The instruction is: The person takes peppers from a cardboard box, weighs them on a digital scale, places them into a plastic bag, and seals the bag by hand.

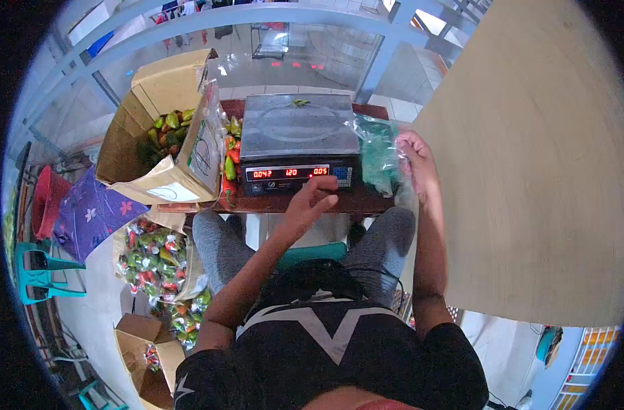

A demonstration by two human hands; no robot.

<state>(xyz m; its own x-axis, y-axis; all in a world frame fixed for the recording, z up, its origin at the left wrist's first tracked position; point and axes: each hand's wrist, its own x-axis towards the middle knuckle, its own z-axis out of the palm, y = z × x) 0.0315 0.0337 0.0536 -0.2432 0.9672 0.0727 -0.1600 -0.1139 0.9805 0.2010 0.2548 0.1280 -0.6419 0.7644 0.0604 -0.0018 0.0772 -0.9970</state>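
Note:
A digital weighing scale (300, 130) stands on the table before me, its red display lit and a small green scrap (300, 102) on its steel pan. My left hand (310, 203) hovers at the scale's front edge, just below the display, with fingers loosely bent, apart and holding nothing. To the right of the scale lies a pile of clear and green plastic bags (380, 157). My right hand (417, 162) is closed at the right edge of this pile, pinching the clear plastic; how many layers it grips is hidden.
Left of the scale, a cardboard box (131, 137) holds peppers (172, 130), with red and green peppers (231, 160) beside it. Bagged vegetables (151, 260) and another cardboard box (138, 348) lie on the floor at left. A large wooden board (531, 171) rises at right.

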